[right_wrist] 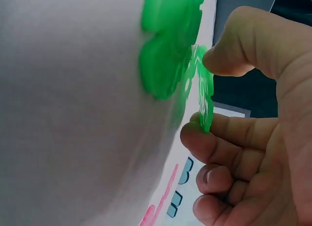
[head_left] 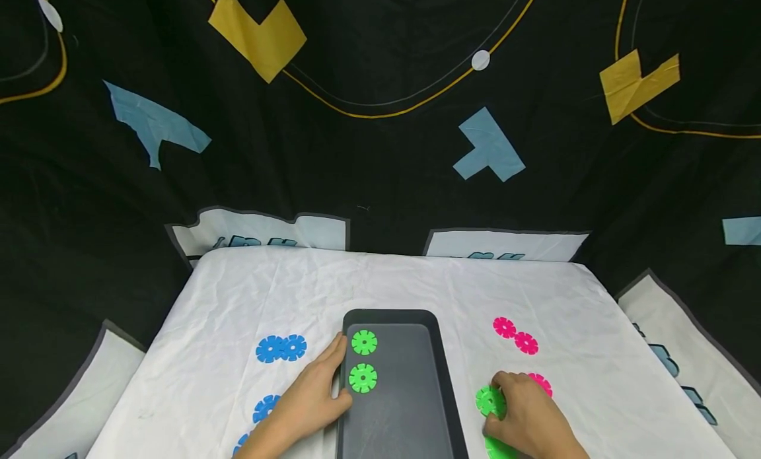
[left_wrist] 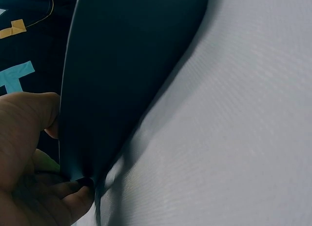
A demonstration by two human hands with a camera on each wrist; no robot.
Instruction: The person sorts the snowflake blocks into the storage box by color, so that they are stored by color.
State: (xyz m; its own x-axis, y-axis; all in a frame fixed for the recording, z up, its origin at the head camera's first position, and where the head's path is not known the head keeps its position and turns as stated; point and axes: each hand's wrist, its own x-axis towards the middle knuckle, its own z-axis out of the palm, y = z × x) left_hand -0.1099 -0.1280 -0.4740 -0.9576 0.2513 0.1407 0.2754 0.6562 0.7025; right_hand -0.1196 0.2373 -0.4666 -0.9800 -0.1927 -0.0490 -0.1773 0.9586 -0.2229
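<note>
A dark grey tray (head_left: pixel 404 413) lies on the white cloth with two green gear discs (head_left: pixel 364 342) (head_left: pixel 362 378) in its far left part. My left hand (head_left: pixel 333 380) lies along the tray's left edge. In the left wrist view its thumb and fingers (left_wrist: pixel 73 194) grip the tray rim (left_wrist: pixel 122 65). My right hand (head_left: pixel 511 406) is to the right of the tray and pinches a green gear disc (head_left: pixel 489 401) (right_wrist: pixel 204 99) between thumb and forefinger, held on edge. Another green disc (right_wrist: pixel 168 45) lies flat on the cloth beside it.
Pink discs (head_left: pixel 504 327) (head_left: pixel 526 343) (head_left: pixel 542 382) lie right of the tray, blue discs (head_left: pixel 270 349) (head_left: pixel 264 408) left of it. One more green disc (head_left: pixel 496 449) sits under my right wrist. A black patterned cloth hangs behind the table.
</note>
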